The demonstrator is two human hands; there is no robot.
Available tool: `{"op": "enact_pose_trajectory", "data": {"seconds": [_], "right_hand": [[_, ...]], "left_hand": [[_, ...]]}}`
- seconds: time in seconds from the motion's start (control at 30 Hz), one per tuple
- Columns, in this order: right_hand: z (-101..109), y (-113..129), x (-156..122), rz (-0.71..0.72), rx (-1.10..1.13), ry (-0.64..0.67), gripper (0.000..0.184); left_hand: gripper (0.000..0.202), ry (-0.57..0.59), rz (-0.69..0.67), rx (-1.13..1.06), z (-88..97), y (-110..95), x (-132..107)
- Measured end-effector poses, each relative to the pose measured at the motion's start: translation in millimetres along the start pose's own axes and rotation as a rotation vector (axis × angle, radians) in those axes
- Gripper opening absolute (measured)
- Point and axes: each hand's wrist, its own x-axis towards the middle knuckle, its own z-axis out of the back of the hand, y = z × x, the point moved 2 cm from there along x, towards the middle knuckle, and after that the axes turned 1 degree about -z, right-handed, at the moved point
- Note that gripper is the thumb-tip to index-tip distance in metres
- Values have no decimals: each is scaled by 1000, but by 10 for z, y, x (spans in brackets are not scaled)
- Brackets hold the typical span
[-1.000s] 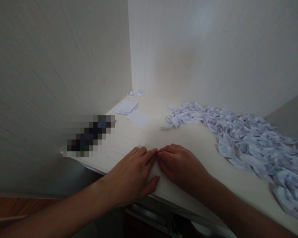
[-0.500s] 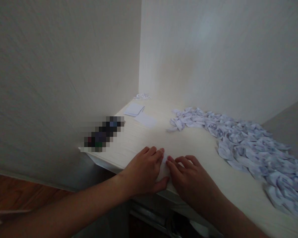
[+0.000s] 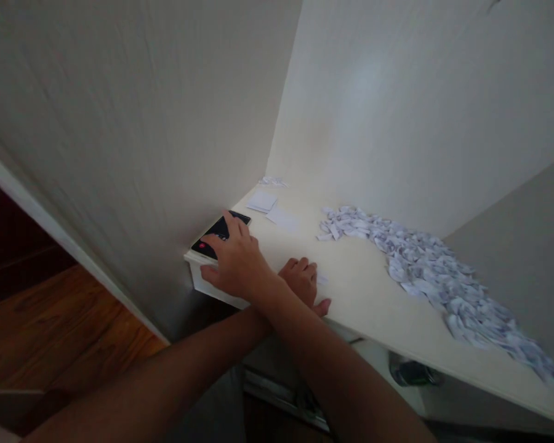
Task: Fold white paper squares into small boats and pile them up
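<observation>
My right hand reaches across over my left forearm and rests on a black phone at the desk's left edge. Its fingers are spread, with the index finger stretched along the screen. A red spot glows on the phone's near end. My left hand lies flat, fingers out, on a small white paper piece near the front edge of the pale desk; most of the paper is hidden under it.
A long heap of several small folded white paper pieces runs along the desk's right side. Flat paper sheets and scraps lie by the back corner. Walls close in on the left and back. Wooden floor lies lower left.
My right hand left the paper and crossed over to the phone on the left. My left hand stayed on the paper. The view swung left.
</observation>
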Motion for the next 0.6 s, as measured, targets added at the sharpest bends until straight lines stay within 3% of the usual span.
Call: {"op": "enact_pose_trajectory", "data": {"seconds": [0.1, 0.3, 0.4, 0.5, 0.6], "right_hand": [[-138, -39, 175, 2, 15, -45, 46], [-242, -135, 44, -38, 55, 32, 63], [-181, -126, -4, -98, 96, -81, 65], [-90, -41, -195, -77, 111, -207, 49], [-27, -13, -639, 5, 73, -308, 24]], "left_hand": [[50, -20, 3, -11, 36, -7, -23], [48, -33, -17, -43, 99, -7, -58], [49, -34, -13, -49, 97, -26, -43], [50, -50, 7, -46, 103, -51, -42], [42, -113, 7, -97, 131, -48, -76]]}}
